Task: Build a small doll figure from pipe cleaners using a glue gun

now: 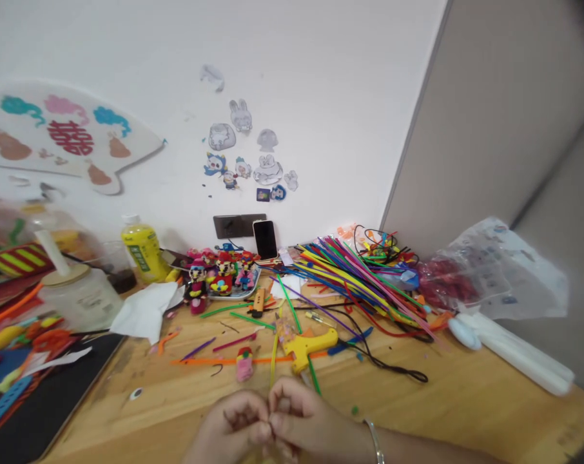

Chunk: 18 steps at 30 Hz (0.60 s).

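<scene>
Pinching, near edge of the desk (147, 425): left hand (238, 422) and right hand (304, 415) fingers closed, meeting; can't tell what's held. Yellow glue gun (301, 351) lies just beyond; forward knuckle bump could shove it into the black cord (403, 370), tangling.

Bare tabletop (456, 399) leaves passage between right hand (316, 419) and white roll (519, 354) | looped black cord (421, 376) borders its far side | yellow glue gun (311, 348) blocks the way straight ahead, pipe cleaners (364, 274) behind
</scene>
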Each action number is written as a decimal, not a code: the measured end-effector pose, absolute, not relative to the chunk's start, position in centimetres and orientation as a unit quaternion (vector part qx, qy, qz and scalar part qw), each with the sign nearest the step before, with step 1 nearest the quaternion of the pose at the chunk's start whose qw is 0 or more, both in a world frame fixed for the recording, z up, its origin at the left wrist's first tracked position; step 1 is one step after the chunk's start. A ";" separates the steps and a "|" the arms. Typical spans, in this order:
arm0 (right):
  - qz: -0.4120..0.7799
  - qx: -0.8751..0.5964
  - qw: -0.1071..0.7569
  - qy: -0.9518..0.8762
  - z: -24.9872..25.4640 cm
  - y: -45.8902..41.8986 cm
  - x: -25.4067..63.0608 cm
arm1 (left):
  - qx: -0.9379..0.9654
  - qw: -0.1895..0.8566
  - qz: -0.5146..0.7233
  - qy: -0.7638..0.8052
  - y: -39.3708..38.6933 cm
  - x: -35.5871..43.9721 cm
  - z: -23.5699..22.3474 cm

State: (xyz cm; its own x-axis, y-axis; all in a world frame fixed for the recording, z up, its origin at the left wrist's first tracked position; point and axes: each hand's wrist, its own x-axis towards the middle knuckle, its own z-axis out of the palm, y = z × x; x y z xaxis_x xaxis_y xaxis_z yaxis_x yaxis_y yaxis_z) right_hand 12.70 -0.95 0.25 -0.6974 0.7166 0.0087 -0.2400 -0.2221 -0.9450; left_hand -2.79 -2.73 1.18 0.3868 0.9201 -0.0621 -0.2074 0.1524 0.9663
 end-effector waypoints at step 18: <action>0.728 -0.256 0.318 -0.551 -0.3 -0.9 12.7 | 0.628 0.525 0.384 0.428 -3.1 -2.8 1.5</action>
